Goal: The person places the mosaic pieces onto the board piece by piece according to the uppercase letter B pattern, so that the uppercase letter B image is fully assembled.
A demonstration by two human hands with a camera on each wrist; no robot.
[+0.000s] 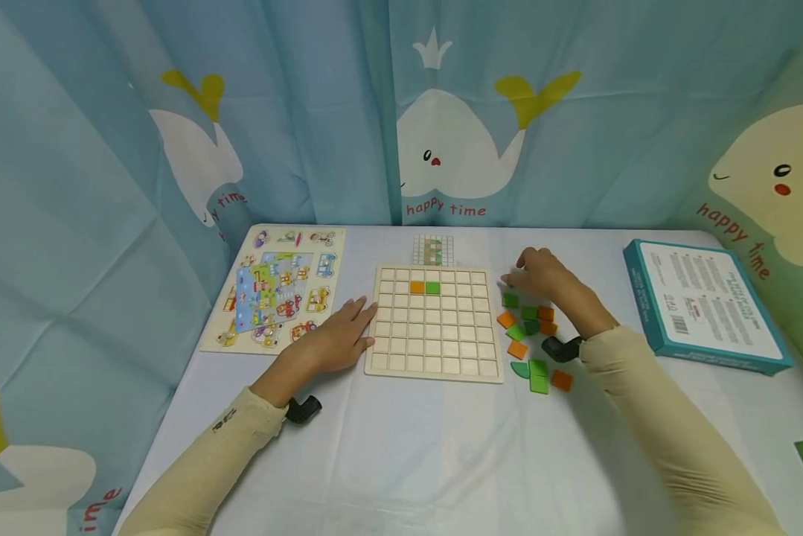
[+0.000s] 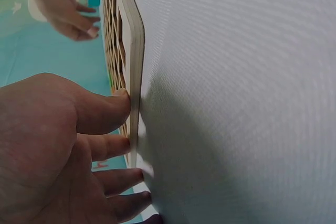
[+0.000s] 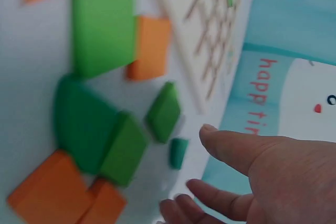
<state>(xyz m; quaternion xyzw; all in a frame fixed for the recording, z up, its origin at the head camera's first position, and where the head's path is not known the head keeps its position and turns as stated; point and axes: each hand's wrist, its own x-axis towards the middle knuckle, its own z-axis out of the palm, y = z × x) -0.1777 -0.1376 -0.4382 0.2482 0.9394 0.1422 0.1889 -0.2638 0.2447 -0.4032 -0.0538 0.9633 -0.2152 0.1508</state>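
Observation:
A wooden grid board [image 1: 432, 341] lies on the white table with an orange square tile [image 1: 417, 287] and a green square tile [image 1: 432, 288] side by side in its second row. My left hand [image 1: 334, 339] rests at the board's left edge, its thumb and fingertips touching the rim in the left wrist view. Past the board's right side, my right hand [image 1: 542, 274] hovers above the far end of the loose tiles. Its thumb and fingers are apart with nothing between them. Below them in the right wrist view are a small dark green piece [image 3: 178, 153] and a green tile [image 3: 164, 112].
Loose orange and green tiles, some with curved sides, such as a green quarter-round [image 1: 519, 369], lie right of the board. A pattern card [image 1: 433, 250] sits behind it. A picture puzzle [image 1: 274, 290] is at left, a teal box [image 1: 709, 305] at right.

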